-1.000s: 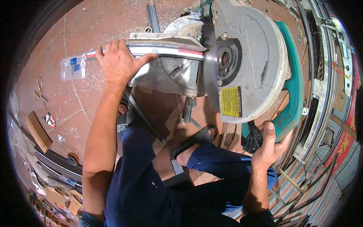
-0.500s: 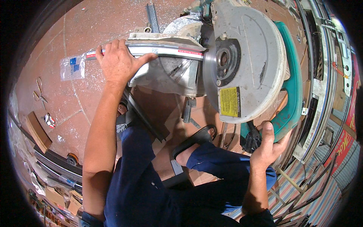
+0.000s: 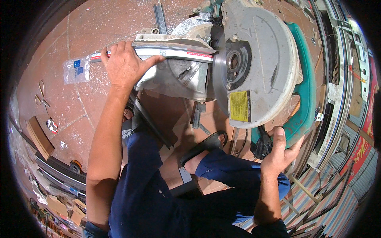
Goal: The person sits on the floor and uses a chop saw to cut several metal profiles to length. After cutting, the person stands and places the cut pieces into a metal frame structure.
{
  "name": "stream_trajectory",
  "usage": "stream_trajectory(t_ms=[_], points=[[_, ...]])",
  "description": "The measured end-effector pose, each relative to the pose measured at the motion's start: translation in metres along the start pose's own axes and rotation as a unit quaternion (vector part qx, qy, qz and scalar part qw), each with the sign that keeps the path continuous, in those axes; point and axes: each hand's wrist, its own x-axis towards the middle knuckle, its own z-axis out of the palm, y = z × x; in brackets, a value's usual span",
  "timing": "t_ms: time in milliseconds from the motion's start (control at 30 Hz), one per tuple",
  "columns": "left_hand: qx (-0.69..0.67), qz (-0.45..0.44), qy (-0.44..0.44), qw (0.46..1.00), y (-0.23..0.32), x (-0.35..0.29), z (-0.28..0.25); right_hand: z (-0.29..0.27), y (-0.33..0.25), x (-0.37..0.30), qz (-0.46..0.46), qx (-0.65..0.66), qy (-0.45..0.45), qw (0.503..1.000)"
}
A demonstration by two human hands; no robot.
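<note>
Over the pale-flecked reddish tiles [image 3: 53,71], the left hand [image 3: 124,65] is clamped on a straight, glossy profile [image 3: 180,54] along the rough metal fence [image 3: 172,39] of a miter saw [image 3: 237,63], beside its round blade [image 3: 219,75], while the right hand [image 3: 275,156] grips the smooth, curved green handle [image 3: 305,95] near the scuffed grey guard [image 3: 268,85]

Scuffed matt metal saw guard [image 3: 262,67], smooth plastic handle [image 3: 306,81], glossy clear plastic bag [image 3: 74,75], matt cloth trousers [image 3: 145,186]
</note>
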Motion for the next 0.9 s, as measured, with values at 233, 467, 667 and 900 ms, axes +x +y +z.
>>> stream_trajectory(t_ms=[233, 467, 667, 900], points=[[-0.018, -0.005, -0.002, 1.0, -0.001, 0.001, 0.002, 0.002, -0.001, 0.0, -0.004, -0.013, -0.004, 1.0], [-0.023, -0.012, -0.02, 0.999, 0.001, 0.002, -0.004, -0.008, -0.015, 0.011, -0.002, -0.002, -0.012, 1.0], [-0.024, -0.009, 0.011, 1.0, 0.0, 0.001, 0.001, -0.004, -0.011, 0.008, 0.0, 0.006, -0.001, 1.0], [-0.032, -0.007, 0.014, 0.999, 0.001, 0.001, -0.003, 0.002, -0.002, -0.001, 0.004, -0.001, -0.006, 1.0]])
